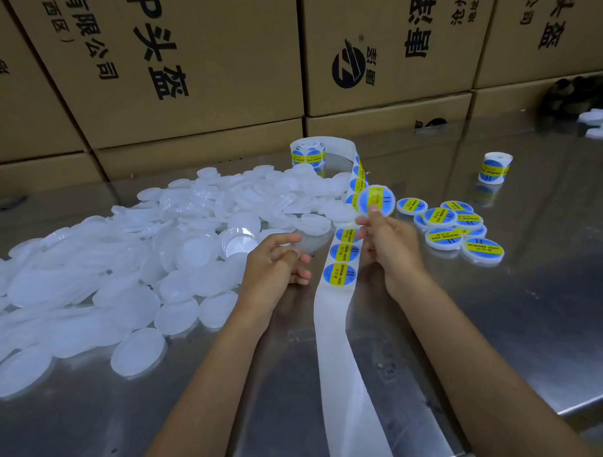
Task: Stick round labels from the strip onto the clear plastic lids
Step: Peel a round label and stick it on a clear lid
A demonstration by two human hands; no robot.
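My right hand point(387, 240) pinches a labelled lid point(376, 199) by its lower edge and holds it up above the label strip point(344, 252). The strip runs from a roll point(307, 152) at the back toward me, with blue-and-yellow round labels on it; its near part is bare white backing point(343, 380). My left hand point(275, 263), left of the strip, pinches the edge of a clear lid point(311, 243) between thumb and forefinger. A big heap of clear plastic lids point(123, 265) covers the table's left half.
Several labelled lids point(459, 228) lie in a cluster to the right of my right hand. A second label roll point(494, 168) stands farther right. Cardboard boxes point(192, 78) wall off the back of the steel table point(501, 324). White items point(599, 124) lie at the far right.
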